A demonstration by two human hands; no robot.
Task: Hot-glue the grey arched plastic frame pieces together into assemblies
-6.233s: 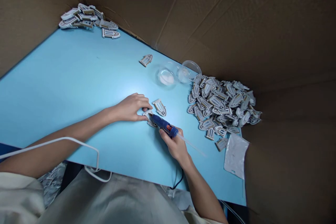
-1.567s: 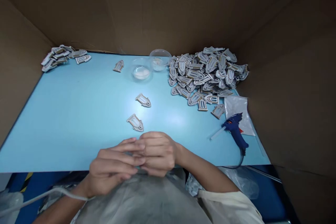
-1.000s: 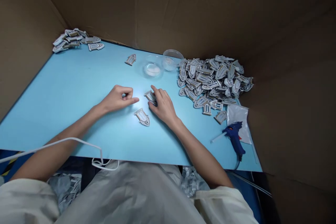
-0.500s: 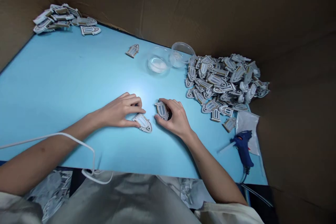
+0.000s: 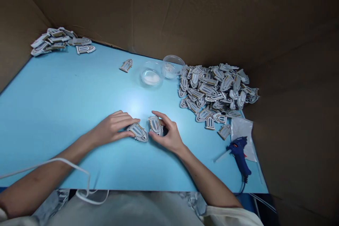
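Note:
Over the light blue table, my left hand pinches a small arched window-shaped piece, white and grey, by its flat end between thumb and fingers. Its pointed end faces right. Close by, my right hand grips a second arched window-shaped piece by its edges, with the flat end away from me. A small gap separates the two pieces. Further back lies a single arched piece, just left of a clear cup with white material in it.
A big heap of arched pieces covers the back right; a smaller pile sits back left. A blue glue gun lies by a plastic bag at right. A second clear cup and cardboard walls stand behind. A white cable crosses my left forearm.
The view has tilted, so the table's things sit lower in the picture. My left hand's fingers have closed on its piece, which now looks raised and turned slightly. My right hand keeps its piece.

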